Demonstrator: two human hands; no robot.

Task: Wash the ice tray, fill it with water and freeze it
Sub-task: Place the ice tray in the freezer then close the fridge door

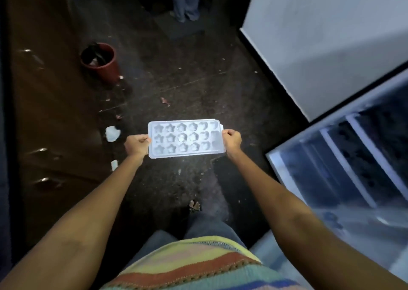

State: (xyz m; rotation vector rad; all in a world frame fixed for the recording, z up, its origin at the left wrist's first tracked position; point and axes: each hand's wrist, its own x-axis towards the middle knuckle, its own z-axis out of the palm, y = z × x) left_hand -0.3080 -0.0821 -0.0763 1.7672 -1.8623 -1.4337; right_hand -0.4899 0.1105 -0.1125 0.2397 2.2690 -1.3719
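A pale plastic ice tray [185, 139] with star- and flower-shaped cells is held level at waist height above the dark floor. My left hand [137, 145] grips its left short edge and my right hand [231, 141] grips its right short edge, fingers curled round the rim. Whether the cells hold water I cannot tell. To the right stands the fridge [326, 38], its white door swung open. An open compartment [362, 168] with white rails shows at the lower right.
A red bucket [100, 61] stands on the floor at the left, beside brown cabinets [44, 113]. Scraps of white paper [112, 133] and litter lie on the floor. Another person's legs [186, 0] stand at the far end of the passage.
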